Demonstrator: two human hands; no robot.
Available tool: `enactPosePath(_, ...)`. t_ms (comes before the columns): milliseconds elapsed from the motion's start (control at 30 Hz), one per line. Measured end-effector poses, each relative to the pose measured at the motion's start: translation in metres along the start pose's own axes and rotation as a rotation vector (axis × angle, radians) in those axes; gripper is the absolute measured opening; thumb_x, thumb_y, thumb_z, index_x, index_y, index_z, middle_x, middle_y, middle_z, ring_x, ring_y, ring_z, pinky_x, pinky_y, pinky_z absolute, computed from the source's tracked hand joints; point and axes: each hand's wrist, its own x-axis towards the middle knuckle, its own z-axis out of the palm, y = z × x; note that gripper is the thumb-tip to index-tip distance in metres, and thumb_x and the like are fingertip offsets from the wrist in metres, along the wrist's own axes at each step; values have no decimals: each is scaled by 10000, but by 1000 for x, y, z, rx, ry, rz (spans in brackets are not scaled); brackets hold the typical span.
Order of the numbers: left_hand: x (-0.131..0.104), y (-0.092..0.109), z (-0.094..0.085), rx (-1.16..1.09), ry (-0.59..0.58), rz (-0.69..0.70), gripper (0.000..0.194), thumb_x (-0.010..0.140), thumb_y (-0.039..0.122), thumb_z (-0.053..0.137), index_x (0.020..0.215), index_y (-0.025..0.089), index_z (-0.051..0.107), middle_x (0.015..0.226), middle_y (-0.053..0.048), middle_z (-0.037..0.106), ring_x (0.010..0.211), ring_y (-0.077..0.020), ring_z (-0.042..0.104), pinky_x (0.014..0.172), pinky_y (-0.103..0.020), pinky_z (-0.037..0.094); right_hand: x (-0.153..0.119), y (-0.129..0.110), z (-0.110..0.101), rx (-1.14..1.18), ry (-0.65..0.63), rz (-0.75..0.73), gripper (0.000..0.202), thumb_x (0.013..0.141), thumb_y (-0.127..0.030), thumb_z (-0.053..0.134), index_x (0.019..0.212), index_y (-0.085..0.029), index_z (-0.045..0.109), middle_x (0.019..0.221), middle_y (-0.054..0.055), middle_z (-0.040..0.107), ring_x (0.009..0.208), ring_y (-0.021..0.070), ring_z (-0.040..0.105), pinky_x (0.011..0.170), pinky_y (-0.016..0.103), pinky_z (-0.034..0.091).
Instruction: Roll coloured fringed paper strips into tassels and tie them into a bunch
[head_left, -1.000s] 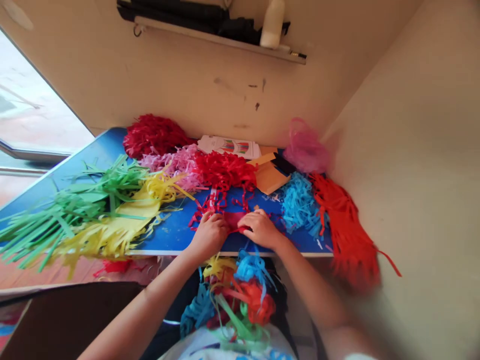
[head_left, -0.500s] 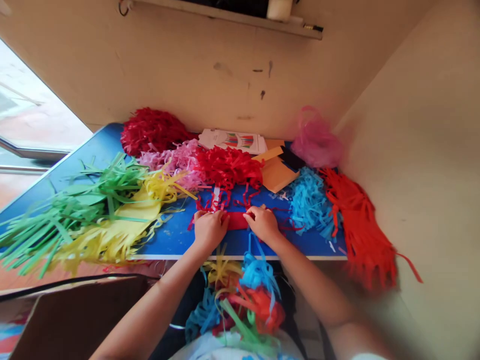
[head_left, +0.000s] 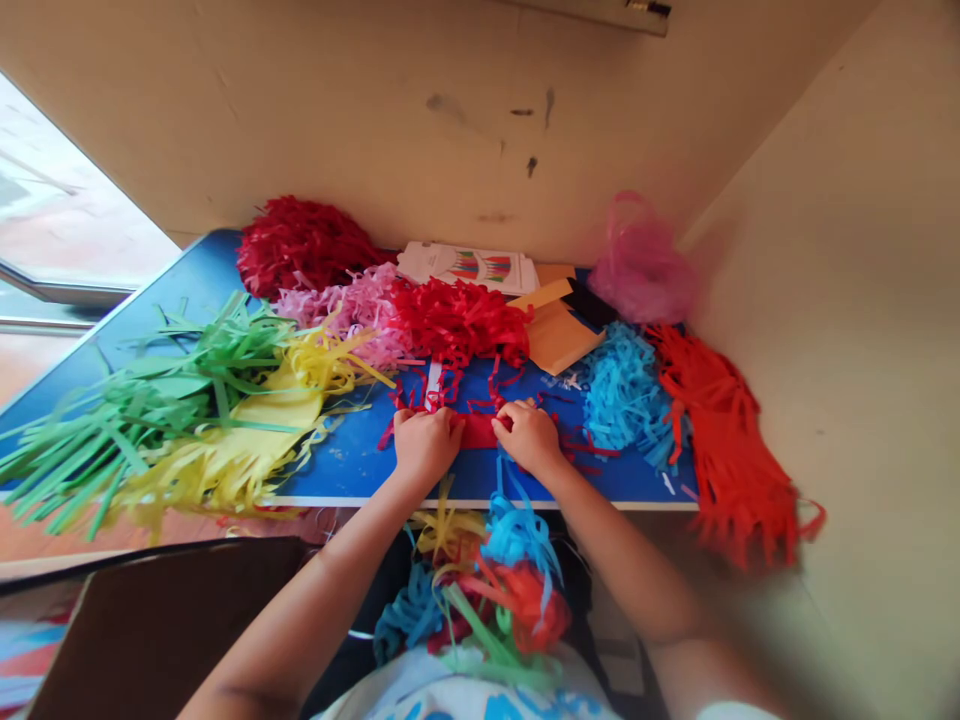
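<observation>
Now, past green fringe [head_left: 161, 400] and yellow fringe [head_left: 274, 415] on the blue desk [head_left: 352, 465], here's the left hand [head_left: 427, 442], fingers curled closed on a red paper strip [head_left: 478, 432]. It stretches between both hands near the front edge, the right hand's [head_left: 531, 437] fingers pinching its right end, blue fringe [head_left: 624, 392] lying beyond.

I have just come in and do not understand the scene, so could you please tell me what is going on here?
A person's left hand and right hand hold a red strip between them, near the front edge of a blue table. Behind it lies a pile of red shreds. Green strips and a yellow fringe lie to the left; blue shreds lie to the right, beside an orange-red fringe hanging over the edge.
</observation>
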Motion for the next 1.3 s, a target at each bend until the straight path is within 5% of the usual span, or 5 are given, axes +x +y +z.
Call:
enactPosePath(233,-3,2,-1,-2,85,33,291,897,409,513,931,181,692,871,-138,728,900,-303,641,881,-451,346,-2,-1,-6,-19,27,3,81,870,-258,612,804,-222,641,852,40,690,842,218,609,802,357,376)
enactPosePath(400,0,1,-4,-57,170,348,202,892,216,515,888,265,710,1048,-88,694,1103,-297,527,1035,-496,280,-8,-2,-36,-142,212,44,172,837,-194,622,1008,-200,640,1077,127,660,1020,304,562,912,461,310)
enactPosePath(600,-8,-13,-15,-24,54,592,287,786,194,559,1015,268,715,968,-72,712,1104,-304,552,1170,-576,115,-12,1,-31,58,-89,-379,306,797,-39,510,988,-205,683,1009,63,727,970,221,633,914,381,349)
enactPosePath(800,-13,-20,-8,-56,110,544,346,795,197,549,1101,263,698,1088,-65,723,1107,-289,594,1182,-624,-31,-1,14,-26,187,-102,-247,291,790,-48,525,980,-217,667,956,-1,755,892,169,672,880,328,357)
enactPosePath(1300,-1,-32,0,-225,104,341,252,924,399,534,852,268,737,989,-34,741,1015,-231,623,1121,-538,192,11,18,-19,155,-155,-233,126,908,-273,641,842,-249,746,930,-22,749,887,136,663,827,302,325)
